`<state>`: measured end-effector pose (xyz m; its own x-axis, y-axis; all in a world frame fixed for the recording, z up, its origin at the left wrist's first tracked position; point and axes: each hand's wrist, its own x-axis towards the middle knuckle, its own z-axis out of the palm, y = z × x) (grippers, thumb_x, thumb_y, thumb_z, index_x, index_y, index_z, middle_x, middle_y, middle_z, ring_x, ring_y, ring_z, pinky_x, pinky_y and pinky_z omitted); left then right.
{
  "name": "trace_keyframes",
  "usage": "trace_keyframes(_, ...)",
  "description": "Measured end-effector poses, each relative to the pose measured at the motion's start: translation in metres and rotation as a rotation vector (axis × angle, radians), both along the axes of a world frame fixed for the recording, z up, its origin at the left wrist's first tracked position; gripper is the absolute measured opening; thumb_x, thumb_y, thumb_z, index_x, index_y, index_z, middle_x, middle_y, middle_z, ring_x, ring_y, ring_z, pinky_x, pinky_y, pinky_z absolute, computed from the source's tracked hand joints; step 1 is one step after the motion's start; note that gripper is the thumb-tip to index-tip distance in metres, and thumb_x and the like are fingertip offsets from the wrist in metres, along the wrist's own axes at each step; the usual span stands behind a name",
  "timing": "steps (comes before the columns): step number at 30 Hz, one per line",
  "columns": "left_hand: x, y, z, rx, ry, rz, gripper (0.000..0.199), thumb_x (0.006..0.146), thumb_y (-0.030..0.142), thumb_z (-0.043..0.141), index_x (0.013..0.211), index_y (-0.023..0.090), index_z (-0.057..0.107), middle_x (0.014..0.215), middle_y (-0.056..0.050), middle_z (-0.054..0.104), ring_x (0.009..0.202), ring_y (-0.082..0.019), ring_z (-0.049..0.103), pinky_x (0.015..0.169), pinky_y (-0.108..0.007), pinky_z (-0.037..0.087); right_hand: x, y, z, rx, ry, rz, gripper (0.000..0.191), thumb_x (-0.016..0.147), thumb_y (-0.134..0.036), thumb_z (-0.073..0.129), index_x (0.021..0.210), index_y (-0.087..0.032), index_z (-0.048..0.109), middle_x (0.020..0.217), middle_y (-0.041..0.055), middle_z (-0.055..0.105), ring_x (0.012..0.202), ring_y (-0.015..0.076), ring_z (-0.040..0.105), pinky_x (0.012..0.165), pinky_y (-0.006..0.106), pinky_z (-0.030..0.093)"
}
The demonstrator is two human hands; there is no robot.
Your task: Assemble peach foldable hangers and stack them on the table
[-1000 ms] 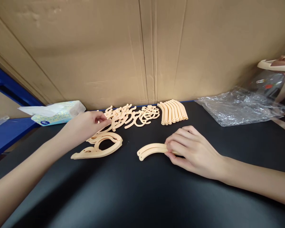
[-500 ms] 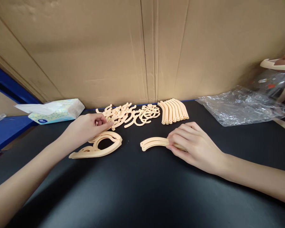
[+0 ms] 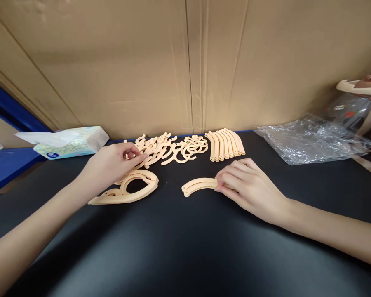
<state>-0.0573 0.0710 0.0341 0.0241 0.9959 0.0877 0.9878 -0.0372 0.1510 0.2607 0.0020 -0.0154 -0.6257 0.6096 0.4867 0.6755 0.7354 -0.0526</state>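
Observation:
My right hand (image 3: pixel 249 187) grips a pale peach curved plastic hanger arm (image 3: pixel 199 184), its slotted, holed end sticking out to the left; the far end is hidden in the hand. My left hand (image 3: pixel 117 161) reaches over the near left side of a heap of small hook-shaped plastic pieces (image 3: pixel 154 150), thumb and fingers closed together there. What they pinch, if anything, is hidden. Just below that hand lie folded plastic hangers (image 3: pixel 142 193), stacked on the black table and partly covered by the wrist.
Several matching curved arms (image 3: pixel 224 144) stand in a row behind my right hand. Curved hook pieces (image 3: pixel 190 148) lie beside them. A tissue pack (image 3: pixel 71 142) is at the left, a clear plastic bag (image 3: pixel 309 138) at the right. Cardboard (image 3: pixel 136 66) walls off the back.
Little differs: the view has shifted slightly. Both hands keep nearly the same places, the right one still holding the hanger arm.

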Motion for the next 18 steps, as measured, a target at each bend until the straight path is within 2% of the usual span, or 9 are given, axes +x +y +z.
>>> trace_keyframes(6, 0.0061, -0.0068, 0.0046, -0.089, 0.036, -0.025, 0.04, 0.083, 0.057, 0.051, 0.073, 0.021, 0.06, 0.065, 0.001, 0.058, 0.061, -0.017, 0.051, 0.055, -0.026, 0.025, 0.0, 0.0, 0.001, -0.021, -0.013, -0.007, 0.021, 0.099, -0.022, 0.044, 0.085, -0.017, 0.059, 0.086, 0.0027, 0.068, 0.08, 0.0167, 0.058, 0.078, 0.034, 0.036)
trace_keyframes(18, 0.0031, -0.0044, 0.0037, -0.123, 0.006, -0.008, 0.042, 0.081, 0.061, 0.054, 0.073, 0.02, 0.061, 0.055, 0.004, 0.051, 0.051, -0.014, 0.046, 0.052, -0.026, 0.023, 0.0007, 0.0003, 0.0, -0.053, 0.037, -0.019, 0.016, 0.097, -0.02, 0.05, 0.082, -0.017, 0.057, 0.089, 0.0033, 0.069, 0.082, 0.0173, 0.06, 0.08, 0.033, 0.036)
